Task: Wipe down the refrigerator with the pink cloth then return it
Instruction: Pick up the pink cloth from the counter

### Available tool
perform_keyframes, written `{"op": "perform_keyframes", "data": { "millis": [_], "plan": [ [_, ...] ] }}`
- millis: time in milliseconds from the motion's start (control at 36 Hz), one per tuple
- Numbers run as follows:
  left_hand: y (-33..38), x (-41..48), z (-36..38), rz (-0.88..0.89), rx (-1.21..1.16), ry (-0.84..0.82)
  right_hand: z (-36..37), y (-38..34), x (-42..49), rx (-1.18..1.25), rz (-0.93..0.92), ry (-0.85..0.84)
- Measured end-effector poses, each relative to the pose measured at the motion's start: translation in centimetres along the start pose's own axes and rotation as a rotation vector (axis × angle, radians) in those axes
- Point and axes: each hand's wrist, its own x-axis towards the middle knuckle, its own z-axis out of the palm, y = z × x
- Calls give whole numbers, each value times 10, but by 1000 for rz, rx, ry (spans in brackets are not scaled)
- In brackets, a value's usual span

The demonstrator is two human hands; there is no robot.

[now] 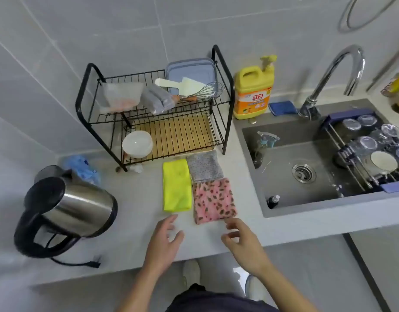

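The pink cloth (213, 200) is lying folded flat on the counter (135, 221), just ahead of both hands, with a yellow cloth (176, 185) touching its side ahead of the left hand and a grey cloth (204, 165) touching its far edge. The left hand (164, 239) is hovering with relaxed, spread fingers and holding nothing, just short of the cloth's near edge. The right hand (241, 242) is also holding nothing, its fingers loosely bent at the cloth's near corner; whether they are touching it I cannot tell.

The cloth is looking light, soft and limp, so it will probably sag and unfold when lifted. Pinching the near folded edge through all layers seems the best hold, keeping clear of the neighbouring cloths.
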Motion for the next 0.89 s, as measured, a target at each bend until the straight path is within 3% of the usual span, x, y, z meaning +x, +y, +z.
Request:
{"op": "perform_keyframes", "data": {
  "millis": [139,278,361,500,583,778,889],
  "plan": [
    [-19,45,-22,267,344,-90,29,-10,24,-112,54,18],
    [-20,86,-30,478,704,-364,50,-20,50,-361,33,53],
    [-23,101,-26,477,886,-424,57,-22,68,-477,-19,36],
    [-23,107,-24,431,937,-442,69,-21,93,-699,3,6],
    [-21,105,-20,401,966,-445,79,-18,99,-771,16,93],
    [-13,107,-19,389,1030,-456,79,0,104,-791,-169,336],
    [-7,106,-17,357,1044,-464,70,-15,96,-692,-108,331]
  ]
}}
